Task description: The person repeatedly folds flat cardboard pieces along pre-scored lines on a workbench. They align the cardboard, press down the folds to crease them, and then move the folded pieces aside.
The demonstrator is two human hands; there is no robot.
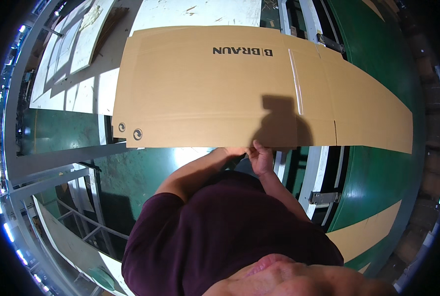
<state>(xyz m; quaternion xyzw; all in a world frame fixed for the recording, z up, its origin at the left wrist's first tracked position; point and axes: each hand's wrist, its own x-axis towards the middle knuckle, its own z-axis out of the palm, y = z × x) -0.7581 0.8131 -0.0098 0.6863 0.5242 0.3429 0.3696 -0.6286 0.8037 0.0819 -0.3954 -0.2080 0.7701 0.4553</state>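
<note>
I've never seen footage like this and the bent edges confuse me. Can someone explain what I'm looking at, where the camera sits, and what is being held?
The picture comes from a wide fisheye camera worn on a person's head, looking down at their own hands. That lens is why straight edges bow toward the rim. There is no machine here, only a person with bare hands, wearing a dark maroon shirt.

Both hands meet at the near edge of a large flattened cardboard box. The right hand grips that edge with its fingers on the board; the left hand is beside it at the same edge, mostly hidden. The board is brown, with creases, a strip of clear tape and dark printing.

Beneath it lie a green floor, white sheets at the upper left and grey metal framing.
</note>
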